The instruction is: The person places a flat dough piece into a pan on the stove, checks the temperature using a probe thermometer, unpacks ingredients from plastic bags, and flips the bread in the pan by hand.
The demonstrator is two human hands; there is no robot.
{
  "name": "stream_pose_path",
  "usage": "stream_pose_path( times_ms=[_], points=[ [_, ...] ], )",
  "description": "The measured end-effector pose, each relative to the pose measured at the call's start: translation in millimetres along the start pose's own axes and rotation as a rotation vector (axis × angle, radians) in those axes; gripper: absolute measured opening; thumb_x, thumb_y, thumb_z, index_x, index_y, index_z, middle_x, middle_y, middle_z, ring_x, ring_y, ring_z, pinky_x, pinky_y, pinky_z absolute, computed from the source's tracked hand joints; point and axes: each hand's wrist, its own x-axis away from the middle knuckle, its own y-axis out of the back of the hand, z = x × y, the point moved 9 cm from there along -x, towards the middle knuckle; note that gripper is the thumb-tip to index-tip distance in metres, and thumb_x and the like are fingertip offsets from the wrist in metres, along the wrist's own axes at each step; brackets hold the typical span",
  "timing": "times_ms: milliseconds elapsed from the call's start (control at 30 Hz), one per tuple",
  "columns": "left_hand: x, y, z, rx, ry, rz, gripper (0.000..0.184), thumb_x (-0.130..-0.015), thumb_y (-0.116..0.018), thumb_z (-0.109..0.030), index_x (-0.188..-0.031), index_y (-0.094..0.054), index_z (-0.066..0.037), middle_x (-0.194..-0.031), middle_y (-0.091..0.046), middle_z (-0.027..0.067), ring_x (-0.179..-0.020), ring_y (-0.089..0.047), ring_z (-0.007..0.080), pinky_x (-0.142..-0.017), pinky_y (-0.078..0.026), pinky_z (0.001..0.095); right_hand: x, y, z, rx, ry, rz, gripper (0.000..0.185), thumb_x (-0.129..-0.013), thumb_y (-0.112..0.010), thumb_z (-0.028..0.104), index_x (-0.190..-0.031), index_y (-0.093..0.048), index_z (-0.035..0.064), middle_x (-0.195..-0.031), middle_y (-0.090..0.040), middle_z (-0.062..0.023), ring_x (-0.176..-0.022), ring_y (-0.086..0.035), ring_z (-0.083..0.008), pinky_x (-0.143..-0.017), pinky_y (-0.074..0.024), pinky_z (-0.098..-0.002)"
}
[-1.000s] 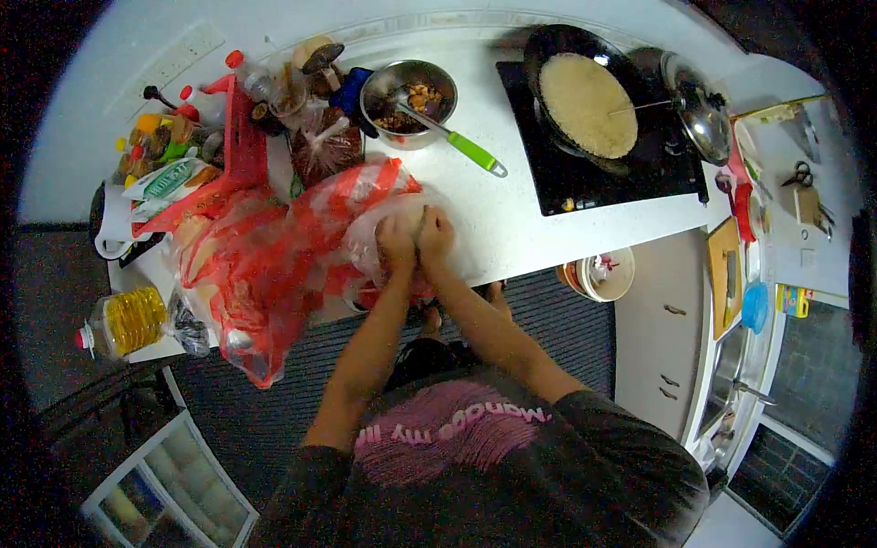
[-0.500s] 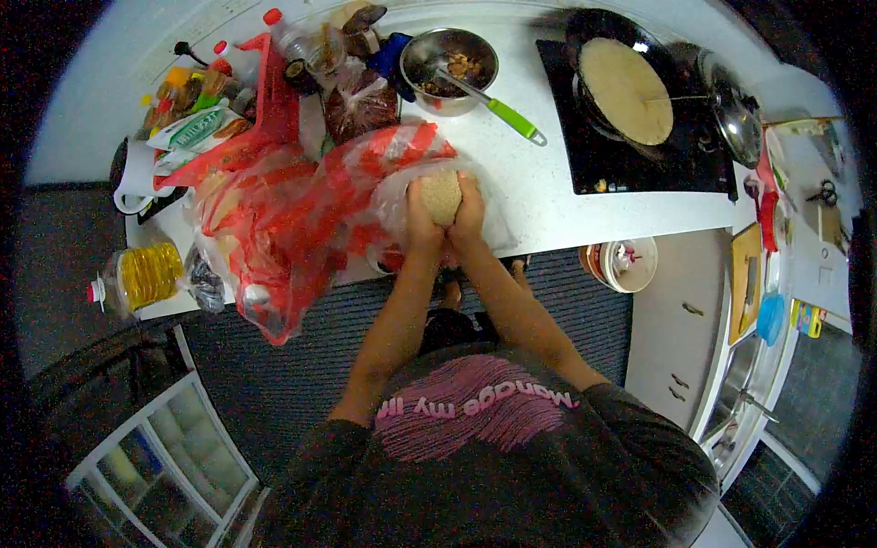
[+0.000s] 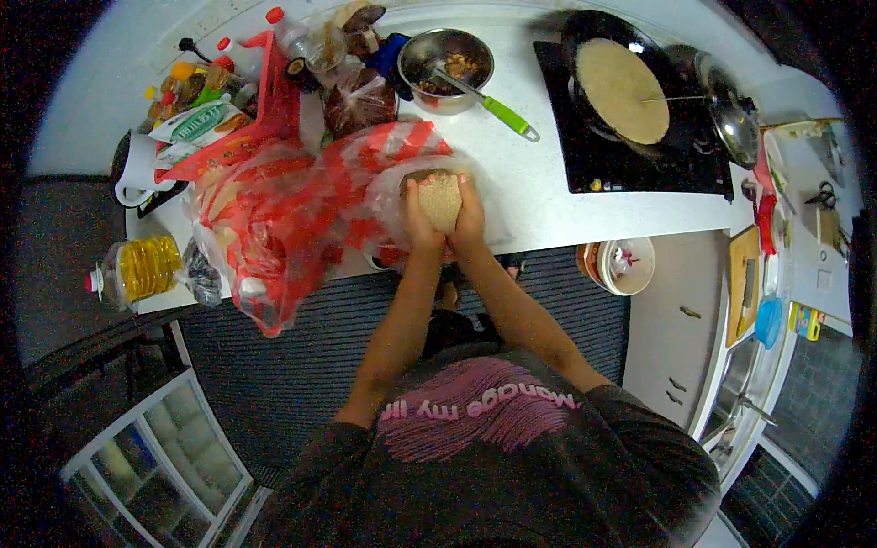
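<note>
Both hands cup a rounded beige lump (image 3: 439, 203) with a grainy surface; its exact kind I cannot make out. My left hand (image 3: 419, 216) is closed round its left side, and my right hand (image 3: 470, 216) presses its right side. The wrists almost touch below it. Under and around the hands spreads a clear plastic bag (image 3: 391, 187) on the counter. To its left lies a crumpled red and white striped plastic bag (image 3: 315, 215).
A metal bowl (image 3: 423, 97) holds brown food and a green-handled utensil (image 3: 505, 116). At right, a pan (image 3: 575, 41) with a flat pale round (image 3: 623, 91) sits on a black cooktop (image 3: 594, 173). An oil bottle (image 3: 151, 269) stands left; a bucket (image 3: 644, 285) is below the counter edge.
The hands have opened slightly around the beige lump, and more of its width shows. They remain in nearly the same place over the clear bag.
</note>
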Motion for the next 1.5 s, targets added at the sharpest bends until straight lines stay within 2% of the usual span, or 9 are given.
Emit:
stream_pose_path(
  times_ms=[267,433,700,933,1100,1200,1300,1433,1500],
  points=[
    [26,-58,-7,-0.078,-0.114,-0.188,0.034,-0.087,-0.048,-0.037,-0.091,-0.055,-0.004,-0.089,-0.06,0.0076,-0.081,-0.059,0.0204,-0.07,-0.05,0.0321,43,-59,82,-0.046,-0.05,0.018,0.026,-0.09,-0.045,0.027,-0.094,-0.057,0.0038,-0.087,-0.061,-0.0083,-0.078,-0.059,-0.0203,-0.074,-0.0474,-0.0323],
    [49,-199,8,-0.143,-0.108,0.041,0.035,-0.085,-0.053,-0.035,-0.094,-0.057,-0.002,-0.089,-0.06,0.0088,-0.078,-0.06,0.0212,-0.069,-0.05,0.0323,36,-83,178,-0.159,0.074,0.055,0.029,-0.088,-0.049,0.031,-0.096,-0.057,0.0051,-0.091,-0.06,-0.0074,-0.083,-0.058,-0.019,-0.075,-0.0464,-0.0313],
    [-49,-333,168,-0.085,0.107,0.201,0.036,-0.085,-0.051,-0.028,-0.107,-0.052,0.001,-0.104,-0.057,0.0131,-0.089,-0.058,0.0251,-0.073,-0.05,0.0369,-48,-35,362,-0.132,0.339,-0.006,0.034,-0.087,-0.049,0.029,-0.108,-0.051,0.0025,-0.1,-0.057,-0.0098,-0.089,-0.056,-0.023,-0.08,-0.046,-0.0353],
    [-155,-348,283,-0.184,0.301,0.301,0.039,-0.089,-0.037,-0.027,-0.12,-0.044,-0.005,-0.12,-0.048,0.0136,-0.102,-0.051,0.0297,-0.086,-0.044,0.0415,-127,40,397,-0.128,0.16,-0.274,0.043,-0.091,-0.039,0.027,-0.127,-0.035,0.0031,-0.121,-0.044,-0.0154,-0.107,-0.046,-0.0312,-0.089,-0.0407,-0.0445],
    [-155,-376,270,-0.519,0.407,0.176,0.041,-0.086,-0.044,-0.02,-0.124,-0.038,-0.007,-0.126,-0.042,0.0121,-0.112,-0.044,0.0253,-0.091,-0.039,0.0401,-156,28,450,0.235,0.165,-0.161,0.036,-0.091,-0.036,0.02,-0.121,-0.04,0.0005,-0.121,-0.044,-0.0149,-0.104,-0.048,-0.0296,-0.086,-0.0412,-0.0456],
    [-168,-425,262,-0.563,0.44,0.295,0.041,-0.086,-0.046,-0.023,-0.122,-0.039,-0.005,-0.128,-0.037,0.0141,-0.114,-0.039,0.0307,-0.091,-0.028,0.0555,-198,-7,483,0.218,0.115,0.01,0.037,-0.091,-0.037,0.02,-0.121,-0.039,-0.0011,-0.12,-0.044,-0.0162,-0.103,-0.047,-0.0302,-0.085,-0.0402,-0.0477],
    [-82,-475,214,-0.572,0.552,0.194,0.044,-0.089,-0.041,-0.027,-0.123,-0.032,-0.001,-0.133,-0.028,0.0183,-0.119,-0.03,0.042,-0.089,-0.012,0.0715,-170,-49,528,1.654,0.27,-0.162,0.044,-0.083,-0.045,0.022,-0.12,-0.037,-0.0012,-0.122,-0.042,-0.0177,-0.106,-0.045,-0.0302,-0.085,-0.0409,-0.0474],
    [-75,-478,203,-0.731,0.517,0.12,0.045,-0.089,-0.04,-0.026,-0.12,-0.029,0.005,-0.131,-0.026,0.0226,-0.122,-0.027,0.0401,-0.089,-0.006,0.0735,-223,-7,560,1.316,0.336,-0.199,0.062,-0.048,-0.079,0.025,-0.099,-0.055,-0.0004,-0.103,-0.058,-0.0144,-0.09,-0.058,-0.0264,-0.077,-0.0481,-0.0349],
    [-81,-474,207,-0.731,0.526,0.254,0.044,-0.088,-0.04,-0.022,-0.12,-0.03,0.006,-0.132,-0.028,0.0227,-0.122,-0.028,0.0401,-0.091,-0.01,0.0717,-240,14,553,1.315,0.257,-0.111,0.06,-0.057,-0.072,0.024,-0.105,-0.047,-0.0019,-0.111,-0.049,-0.0168,-0.097,-0.051,-0.0288,-0.082,-0.0438,-0.0391]
  ],
)
